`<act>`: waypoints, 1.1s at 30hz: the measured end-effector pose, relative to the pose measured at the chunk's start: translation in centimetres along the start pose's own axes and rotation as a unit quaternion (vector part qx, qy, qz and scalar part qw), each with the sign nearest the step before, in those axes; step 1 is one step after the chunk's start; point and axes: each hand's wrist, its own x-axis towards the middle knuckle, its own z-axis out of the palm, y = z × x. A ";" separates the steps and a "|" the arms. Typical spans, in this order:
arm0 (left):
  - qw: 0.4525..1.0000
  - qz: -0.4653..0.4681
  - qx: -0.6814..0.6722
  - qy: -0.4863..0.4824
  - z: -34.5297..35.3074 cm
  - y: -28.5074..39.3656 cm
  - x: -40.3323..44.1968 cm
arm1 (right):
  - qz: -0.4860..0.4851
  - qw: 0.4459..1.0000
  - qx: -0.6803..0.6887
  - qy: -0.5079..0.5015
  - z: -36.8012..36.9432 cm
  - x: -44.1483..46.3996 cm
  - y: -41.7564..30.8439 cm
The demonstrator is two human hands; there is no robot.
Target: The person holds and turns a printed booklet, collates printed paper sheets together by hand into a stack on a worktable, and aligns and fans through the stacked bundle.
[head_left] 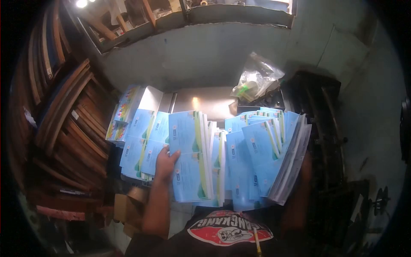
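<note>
Head view, only one. Left hand has the left edge of the left sheaf of blue printed sheets, thumb on the face; looks like a grip, though its fingers run out of sight underneath. Right hand is in shadow behind the right sheaf, which leans with its page edges fanned outward. Can't tell if that hand is closed or just propping.

Both sheaves sit in front of the person, above the worktop; more blue sheets lie just left of them.

Step in hand, my read: handling and squaring up loose sheaves. Next move calls for support on both outer sides and level edges, else the fan slides.

Hard to make out: the small text on the sheets, whether the sheaves touch the worktop underneath, what's inside the clear plastic bag, and the dark gear at right. Picture rim is black.
</note>
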 end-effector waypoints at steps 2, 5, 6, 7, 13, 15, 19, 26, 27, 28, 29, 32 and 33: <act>1.000 -0.003 -0.015 0.005 -1.0 -1.0 0.2 | 0.050 0.996 0.071 0.013 -0.3 -2.1 -6.3; 0.996 -0.007 -0.083 -0.019 -1.7 -2.2 0.6 | 0.070 0.943 0.324 -0.028 -0.3 -3.2 -6.6; 0.997 0.001 -0.074 -0.023 -1.7 -2.2 1.0 | 0.040 0.974 0.219 -0.032 0.2 -3.2 -6.3; 0.998 0.008 -0.063 -0.028 -1.7 -2.3 1.1 | 0.011 0.993 0.112 -0.036 0.7 -3.5 -6.3; 0.992 0.006 -0.108 -0.062 -1.4 -0.7 1.2 | 0.007 0.998 0.002 -0.057 1.2 -3.7 -9.9; 0.992 0.009 -0.109 -0.064 -1.6 -0.5 1.4 | -0.038 0.991 0.055 -0.119 0.9 -2.9 -8.6; 0.993 0.003 -0.097 -0.073 -1.3 1.4 1.0 | -0.140 0.859 -0.486 0.082 3.3 -2.5 -7.1; 0.980 0.155 -0.026 -0.122 4.1 5.5 -3.2 | 0.049 0.895 0.305 -0.321 20.8 -11.9 -10.4; 0.980 0.156 -0.027 -0.123 4.0 6.4 -3.6 | 0.092 0.849 0.379 -0.357 21.8 -11.9 -8.1; 0.985 0.136 0.010 -0.102 3.5 7.9 -4.3 | 0.088 0.860 0.373 -0.336 22.4 -11.9 -7.6; 0.989 0.116 0.050 -0.082 2.8 8.9 -4.4 | 0.084 0.870 0.369 -0.315 22.8 -11.9 -7.4; 0.971 0.225 0.050 0.066 -0.5 10.4 -2.2 | 0.080 0.917 0.321 -0.222 20.4 -12.2 -7.6; 0.960 0.269 0.030 0.065 -1.3 10.4 -1.6 | 0.082 0.916 0.322 -0.223 19.7 -12.0 -7.4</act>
